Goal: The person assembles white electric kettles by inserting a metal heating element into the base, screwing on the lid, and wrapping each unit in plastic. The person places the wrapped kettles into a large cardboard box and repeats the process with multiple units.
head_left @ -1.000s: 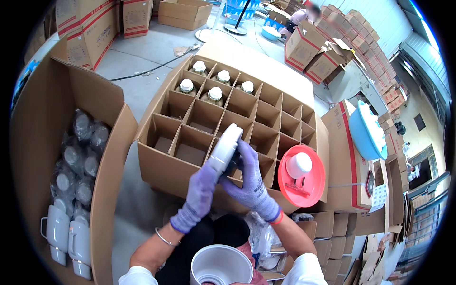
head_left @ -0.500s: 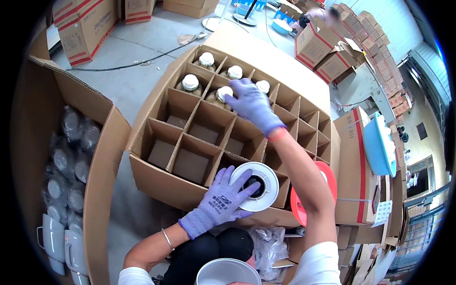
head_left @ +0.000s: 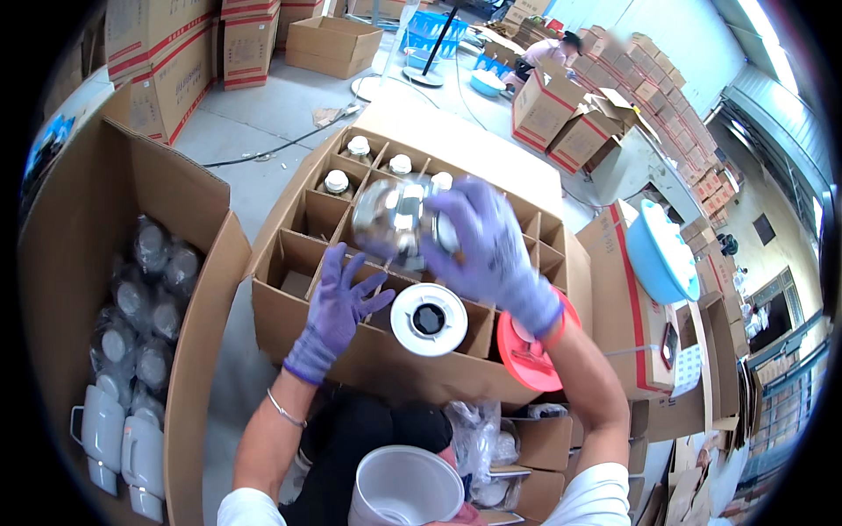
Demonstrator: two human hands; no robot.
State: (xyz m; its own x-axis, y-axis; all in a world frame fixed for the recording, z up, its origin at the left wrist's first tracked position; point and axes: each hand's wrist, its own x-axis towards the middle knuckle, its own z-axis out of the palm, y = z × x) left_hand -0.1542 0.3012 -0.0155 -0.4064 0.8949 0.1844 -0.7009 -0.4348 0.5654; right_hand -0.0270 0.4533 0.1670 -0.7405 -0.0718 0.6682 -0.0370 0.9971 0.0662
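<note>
Holding the shiny metal vessel (head_left: 395, 221) in my right hand (head_left: 491, 250), I have my gloved fingers wrapped around its right side, closed firmly on it, and it hangs in the air above the divided carton (head_left: 368, 351). The vessel lies tilted, with its long axis running about left to right, so one end points toward my left side and the other is hidden in my palm. It looks blurred, so I cannot tell which end is the mouth.

My left hand (head_left: 338, 307) is open, the fingers spread, and it holds nothing. It rests low, at the cardboard dividers just under and left of the vessel, near but not touching it. The white round lid (head_left: 428, 319) with a black centre sits on the front row of cells, just right of my left hand and directly below the vessel.

So the vessel is above both, my right hand carries it alone, and my left hand is the nearer one to the lid.
</note>
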